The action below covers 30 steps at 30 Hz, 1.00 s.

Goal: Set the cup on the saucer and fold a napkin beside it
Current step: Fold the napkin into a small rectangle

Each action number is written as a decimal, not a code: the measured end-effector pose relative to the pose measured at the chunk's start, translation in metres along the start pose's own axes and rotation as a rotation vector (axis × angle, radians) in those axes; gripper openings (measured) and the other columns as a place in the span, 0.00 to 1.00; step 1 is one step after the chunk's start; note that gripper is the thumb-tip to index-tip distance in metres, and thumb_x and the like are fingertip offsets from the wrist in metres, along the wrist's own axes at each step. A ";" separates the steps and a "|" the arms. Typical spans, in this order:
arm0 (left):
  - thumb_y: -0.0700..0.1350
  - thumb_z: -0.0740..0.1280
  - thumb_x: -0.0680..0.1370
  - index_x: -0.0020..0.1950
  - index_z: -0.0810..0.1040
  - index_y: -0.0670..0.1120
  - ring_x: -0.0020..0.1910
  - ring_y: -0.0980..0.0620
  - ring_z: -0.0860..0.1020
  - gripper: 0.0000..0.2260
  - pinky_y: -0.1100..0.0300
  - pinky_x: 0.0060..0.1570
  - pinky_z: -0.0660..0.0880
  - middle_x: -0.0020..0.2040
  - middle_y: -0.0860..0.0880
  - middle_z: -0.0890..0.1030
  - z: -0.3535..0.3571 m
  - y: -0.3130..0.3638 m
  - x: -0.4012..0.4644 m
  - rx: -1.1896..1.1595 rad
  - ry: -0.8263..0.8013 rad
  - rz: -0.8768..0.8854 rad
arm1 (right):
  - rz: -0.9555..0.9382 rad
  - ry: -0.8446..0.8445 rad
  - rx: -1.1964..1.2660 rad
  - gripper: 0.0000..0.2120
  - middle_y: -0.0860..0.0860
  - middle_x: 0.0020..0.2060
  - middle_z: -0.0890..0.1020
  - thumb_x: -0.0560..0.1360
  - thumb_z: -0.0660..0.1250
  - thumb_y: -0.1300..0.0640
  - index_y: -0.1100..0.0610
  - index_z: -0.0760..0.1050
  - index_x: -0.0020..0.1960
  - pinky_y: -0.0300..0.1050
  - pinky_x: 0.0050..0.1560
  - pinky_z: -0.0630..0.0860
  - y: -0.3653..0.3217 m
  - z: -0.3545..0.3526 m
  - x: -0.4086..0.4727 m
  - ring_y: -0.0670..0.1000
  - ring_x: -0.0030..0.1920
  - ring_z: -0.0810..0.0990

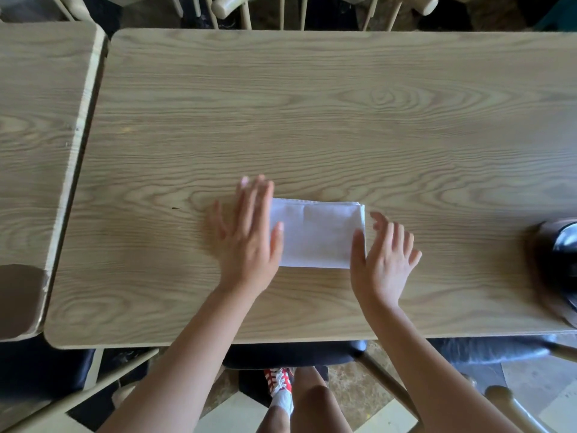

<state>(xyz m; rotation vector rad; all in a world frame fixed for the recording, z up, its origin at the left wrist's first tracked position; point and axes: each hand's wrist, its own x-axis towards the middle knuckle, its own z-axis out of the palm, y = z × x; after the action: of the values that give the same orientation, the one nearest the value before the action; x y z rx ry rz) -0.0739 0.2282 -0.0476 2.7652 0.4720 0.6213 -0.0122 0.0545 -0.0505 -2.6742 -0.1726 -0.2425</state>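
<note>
Nearest, both forearms reach over the table [312, 126] edge. Flat and spread, the left hand [246, 232] covers the left end of the folded white napkin [315, 235], thumb on the cloth. Fingers splayed, gripping nothing, the right hand [384, 254] touches the napkin's right edge with its thumb. Farther right, a dark cup [565, 245] is cut off by the frame edge, blurred.
</note>
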 end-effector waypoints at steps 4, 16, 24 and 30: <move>0.52 0.50 0.80 0.75 0.54 0.45 0.75 0.50 0.53 0.25 0.39 0.71 0.50 0.76 0.47 0.58 0.017 0.007 0.004 0.135 -0.303 0.247 | -0.320 -0.220 -0.118 0.25 0.55 0.71 0.66 0.76 0.53 0.50 0.54 0.60 0.72 0.59 0.69 0.55 -0.024 0.008 0.006 0.54 0.73 0.60; 0.58 0.50 0.76 0.75 0.55 0.49 0.75 0.49 0.57 0.29 0.44 0.71 0.51 0.76 0.47 0.57 0.022 -0.010 0.012 0.214 -0.511 0.290 | -0.587 -0.495 -0.252 0.31 0.54 0.74 0.59 0.74 0.50 0.43 0.53 0.54 0.74 0.59 0.71 0.51 0.001 0.019 0.025 0.53 0.74 0.57; 0.59 0.53 0.73 0.74 0.58 0.47 0.75 0.49 0.56 0.31 0.39 0.68 0.57 0.76 0.46 0.59 0.010 -0.037 0.014 0.176 -0.530 0.249 | -0.556 -0.550 -0.289 0.33 0.56 0.75 0.57 0.74 0.49 0.41 0.53 0.51 0.75 0.62 0.71 0.51 0.016 0.011 0.025 0.55 0.74 0.56; 0.55 0.50 0.78 0.74 0.58 0.48 0.74 0.50 0.58 0.26 0.37 0.69 0.53 0.75 0.49 0.60 0.011 -0.055 0.057 0.208 -0.605 0.680 | -0.417 -0.467 -0.277 0.31 0.59 0.73 0.60 0.74 0.52 0.44 0.56 0.57 0.74 0.64 0.69 0.54 0.020 -0.004 -0.040 0.58 0.73 0.60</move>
<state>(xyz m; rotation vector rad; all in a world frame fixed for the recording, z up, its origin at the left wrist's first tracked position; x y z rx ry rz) -0.0339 0.2972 -0.0544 3.0800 -0.5802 -0.1865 -0.0484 0.0319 -0.0633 -2.9000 -0.9033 0.2585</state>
